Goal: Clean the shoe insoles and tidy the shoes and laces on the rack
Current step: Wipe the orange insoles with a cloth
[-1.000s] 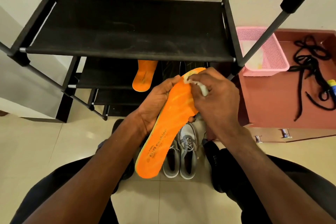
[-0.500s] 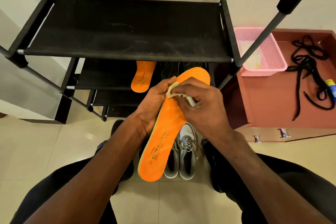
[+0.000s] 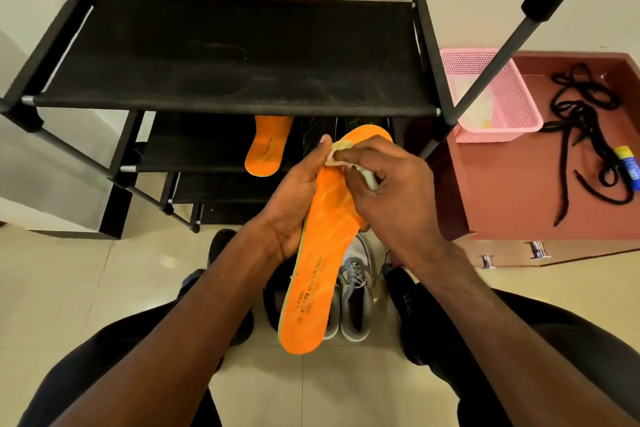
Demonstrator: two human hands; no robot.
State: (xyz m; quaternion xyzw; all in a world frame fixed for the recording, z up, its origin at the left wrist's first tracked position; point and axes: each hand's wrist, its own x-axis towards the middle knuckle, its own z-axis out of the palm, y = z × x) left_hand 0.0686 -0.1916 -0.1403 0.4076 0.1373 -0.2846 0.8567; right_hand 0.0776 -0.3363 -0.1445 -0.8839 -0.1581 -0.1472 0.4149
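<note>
My left hand point(image 3: 294, 204) grips an orange insole point(image 3: 325, 253) from its left edge, toe end pointing away from me. My right hand point(image 3: 391, 198) presses a small pale cloth point(image 3: 337, 154) against the insole's front part, near the left thumb. A second orange insole point(image 3: 268, 146) lies on a lower shelf of the black shoe rack point(image 3: 235, 55). A pair of grey shoes point(image 3: 355, 291) stands on the floor under the held insole, partly hidden by it. Black laces point(image 3: 585, 121) lie tangled on the reddish cabinet top at the right.
A pink mesh basket point(image 3: 498, 97) sits on the reddish cabinet point(image 3: 512, 184) beside the rack. A blue and yellow tube point(image 3: 628, 166) lies at the far right edge. Dark shoes point(image 3: 221, 246) stand on the tiled floor near my knees. The rack's top shelf holds nothing.
My right hand rubbed the cloth from the toe down toward the middle of the insole, then back up toward the toe. The left hand kept holding the insole.
</note>
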